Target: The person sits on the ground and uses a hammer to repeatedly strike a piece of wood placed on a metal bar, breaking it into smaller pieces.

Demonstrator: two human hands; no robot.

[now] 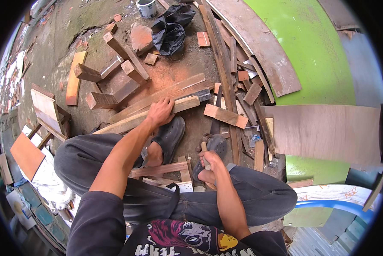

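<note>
My left hand [160,112] is closed over a long wooden beam [134,122] that lies slanting across in front of my left foot. Beside it, on the far side, another sawn plank [168,92] and a dark-ended piece [199,94] run nearly parallel. Close to my right shoe [217,146], my right hand [211,160] is wrapped round a pale wooden handle [204,147]; the tool's working end cannot be made out. A long dark tapered strip [217,109] lies just beyond that shoe. Near it is a short wooden block [226,116].
Upright wooden legs of a frame [114,100] stand at far left. Reddish sawdust [166,77], a black plastic bag [169,36] and a paint bucket [147,7] lie beyond. Long boards [223,64] and offcuts border the right, beside a green panel [311,51].
</note>
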